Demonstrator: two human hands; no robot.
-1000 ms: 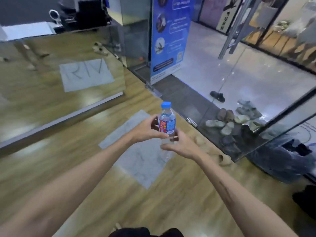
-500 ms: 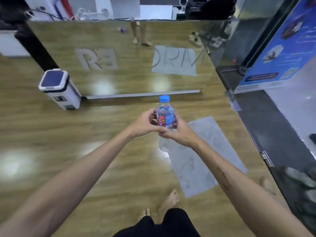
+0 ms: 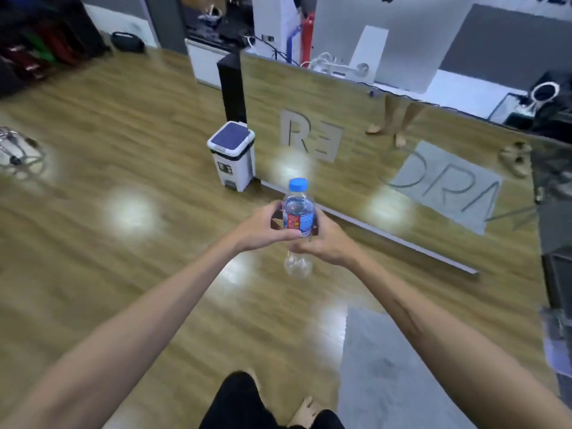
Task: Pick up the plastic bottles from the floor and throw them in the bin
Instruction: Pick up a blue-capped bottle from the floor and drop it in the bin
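The plastic bottle, with a blue cap and a red and blue label, is held upright in the air, grasped by the left hand and the right hand together. So the picking up looks done. The pedal bin stands ahead with its lid closed; carrying, opening and dropping are left.

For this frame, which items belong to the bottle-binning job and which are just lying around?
Job:
- plastic bottle, held upright by left hand and right hand
- bin, lid closed

Lying about:
- grey mat
- sandals
- black speaker
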